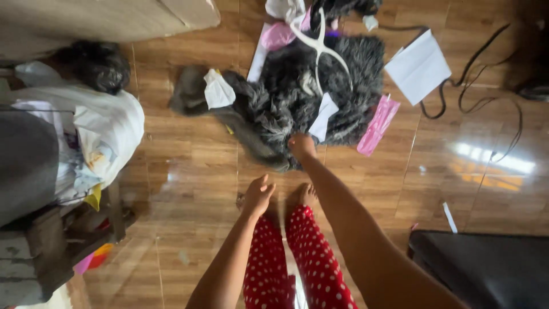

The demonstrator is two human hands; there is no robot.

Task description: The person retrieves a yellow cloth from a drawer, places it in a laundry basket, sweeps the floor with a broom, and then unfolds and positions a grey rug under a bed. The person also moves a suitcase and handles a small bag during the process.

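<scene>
While the left hand (258,194) hovers loosely open, right hand (301,145) (fingers' grip hidden) on the grey wig pile (297,97).

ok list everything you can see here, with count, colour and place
furry fabric pile: one, dark grey, floor, top centre
white papers: two on the fur, one sheet to its right
hanger: one, white, on the fur
pink packet: one, right edge of fur
cable: black, floor, top right
white bag: one, left, on a bench
dark case: one, black, bottom right
legs: two, red trousers with white dots
left hand: open, above the floor
right hand: at the near edge of the fur, grip unclear
</scene>
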